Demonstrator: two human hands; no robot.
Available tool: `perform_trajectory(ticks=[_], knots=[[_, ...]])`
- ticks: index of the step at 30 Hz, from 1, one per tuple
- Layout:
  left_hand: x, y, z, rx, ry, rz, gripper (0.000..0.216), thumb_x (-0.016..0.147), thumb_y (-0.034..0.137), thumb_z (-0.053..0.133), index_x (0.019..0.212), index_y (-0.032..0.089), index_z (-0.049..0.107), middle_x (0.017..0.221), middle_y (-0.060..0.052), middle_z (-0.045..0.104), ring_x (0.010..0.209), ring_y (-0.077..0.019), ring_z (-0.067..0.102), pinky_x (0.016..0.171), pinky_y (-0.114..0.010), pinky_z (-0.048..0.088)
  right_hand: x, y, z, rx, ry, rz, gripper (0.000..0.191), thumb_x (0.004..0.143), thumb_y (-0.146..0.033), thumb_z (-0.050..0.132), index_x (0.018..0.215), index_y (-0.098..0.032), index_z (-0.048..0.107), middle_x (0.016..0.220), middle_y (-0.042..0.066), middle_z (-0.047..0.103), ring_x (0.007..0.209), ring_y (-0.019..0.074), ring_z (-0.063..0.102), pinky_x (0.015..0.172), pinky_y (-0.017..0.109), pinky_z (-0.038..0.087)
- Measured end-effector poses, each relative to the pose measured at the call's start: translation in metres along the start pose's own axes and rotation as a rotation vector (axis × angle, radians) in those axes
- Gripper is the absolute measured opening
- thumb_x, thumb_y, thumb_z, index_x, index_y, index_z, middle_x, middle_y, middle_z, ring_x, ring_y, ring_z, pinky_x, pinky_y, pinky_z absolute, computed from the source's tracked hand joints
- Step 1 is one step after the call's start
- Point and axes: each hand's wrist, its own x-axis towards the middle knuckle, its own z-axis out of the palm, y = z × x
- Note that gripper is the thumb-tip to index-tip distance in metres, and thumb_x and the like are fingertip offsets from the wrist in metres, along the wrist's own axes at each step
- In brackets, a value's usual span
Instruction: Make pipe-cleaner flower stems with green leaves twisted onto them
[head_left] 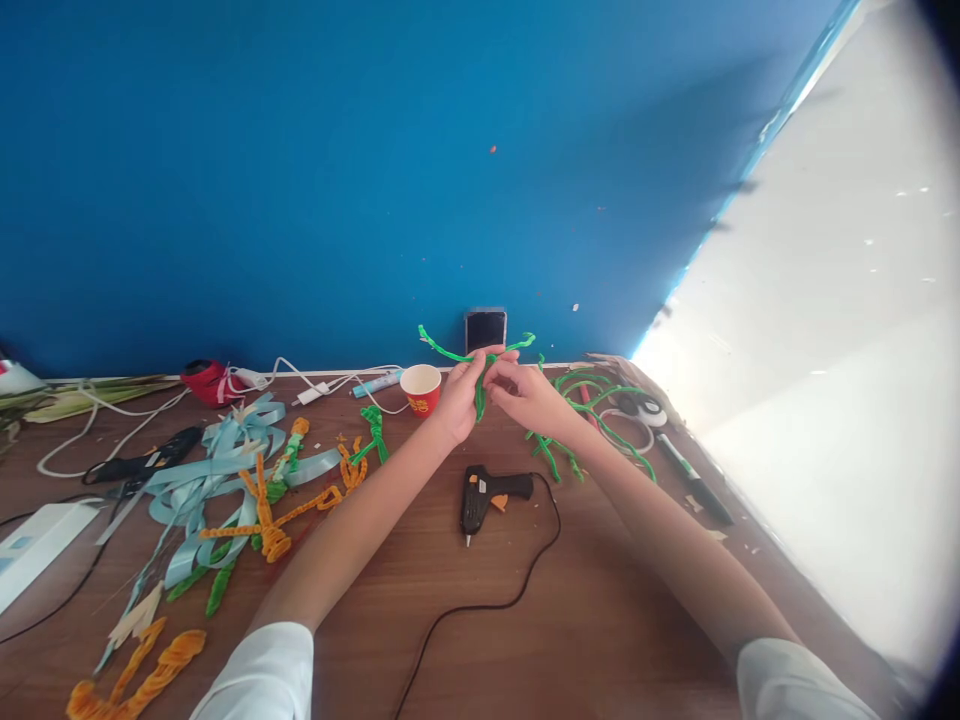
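Observation:
My left hand pinches a piece made of green pipe cleaners in front of the blue wall. Two thin arms of it stick out to the left and right, and a short end hangs below the fingers. Close against it, my right hand has its fingers curled together at the piece's middle. Their tips partly cover the join, so the exact grip is hard to see. On the table below the hands lies a black hot glue gun, its nozzle toward me.
A red paper cup stands left of my hands; a phone leans on the wall. Light blue ribbon and orange pipe cleaner shapes lie at left. Green pipe cleaners and a marker lie at right. The glue gun's cord runs toward me.

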Motion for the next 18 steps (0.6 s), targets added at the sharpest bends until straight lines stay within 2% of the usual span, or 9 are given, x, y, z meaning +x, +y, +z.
perform_trajectory(ticks=[5, 7, 10, 13, 15, 18], knots=[[0.002, 0.003, -0.004, -0.024, 0.025, -0.032, 0.026, 0.089, 0.035, 0.053, 0.104, 0.015, 0.061, 0.108, -0.010, 0.069, 0.088, -0.0177, 0.068, 0.061, -0.023, 0.051, 0.003, 0.008, 0.005, 0.315, -0.031, 0.125, 0.014, 0.081, -0.026, 0.051, 0.084, -0.017, 0.061, 0.070, 0.001, 0.062, 0.066, 0.0148, 0.059, 0.058, 0.025, 0.041], [0.002, 0.004, -0.004, -0.024, 0.018, -0.038, 0.026, 0.090, 0.036, 0.052, 0.104, 0.016, 0.059, 0.107, -0.010, 0.069, 0.080, -0.0169, 0.068, 0.054, -0.023, 0.050, 0.004, 0.010, 0.009, 0.458, -0.027, 0.182, 0.014, 0.079, -0.029, 0.055, 0.082, -0.017, 0.061, 0.069, 0.001, 0.062, 0.065, 0.0145, 0.059, 0.057, 0.025, 0.042], [0.001, 0.004, -0.003, -0.001, 0.005, -0.028, 0.023, 0.089, 0.036, 0.054, 0.101, 0.017, 0.056, 0.103, -0.008, 0.070, 0.062, -0.0106, 0.063, 0.046, -0.019, 0.045, 0.004, 0.010, 0.015, 0.628, -0.009, 0.251, 0.017, 0.076, -0.032, 0.062, 0.084, -0.017, 0.061, 0.070, 0.000, 0.063, 0.058, 0.0117, 0.055, 0.053, 0.023, 0.040], [0.000, 0.004, -0.003, 0.038, 0.025, -0.034, 0.022, 0.087, 0.038, 0.057, 0.096, 0.018, 0.053, 0.093, -0.003, 0.070, 0.042, -0.0029, 0.046, 0.039, -0.015, 0.037, 0.004, 0.009, 0.019, 0.816, -0.015, 0.330, 0.023, 0.078, -0.038, 0.062, 0.088, -0.018, 0.063, 0.069, 0.001, 0.065, 0.058, 0.0125, 0.056, 0.051, 0.023, 0.039], [0.000, 0.004, -0.003, 0.062, 0.027, -0.030, 0.024, 0.086, 0.040, 0.059, 0.095, 0.019, 0.052, 0.083, 0.001, 0.067, 0.037, -0.0013, 0.036, 0.037, -0.016, 0.036, 0.004, 0.010, 0.018, 0.941, -0.055, 0.374, 0.028, 0.082, -0.043, 0.057, 0.089, -0.017, 0.064, 0.067, 0.003, 0.066, 0.060, 0.0145, 0.058, 0.051, 0.024, 0.040], [0.000, 0.003, -0.004, 0.113, 0.045, -0.025, 0.027, 0.084, 0.042, 0.061, 0.094, 0.019, 0.053, 0.060, 0.007, 0.053, 0.035, -0.0022, 0.029, 0.035, -0.016, 0.034, 0.006, 0.012, 0.015, 1.044, -0.123, 0.393, 0.035, 0.086, -0.047, 0.052, 0.091, -0.016, 0.066, 0.067, 0.006, 0.067, 0.063, 0.0158, 0.060, 0.053, 0.025, 0.042]])
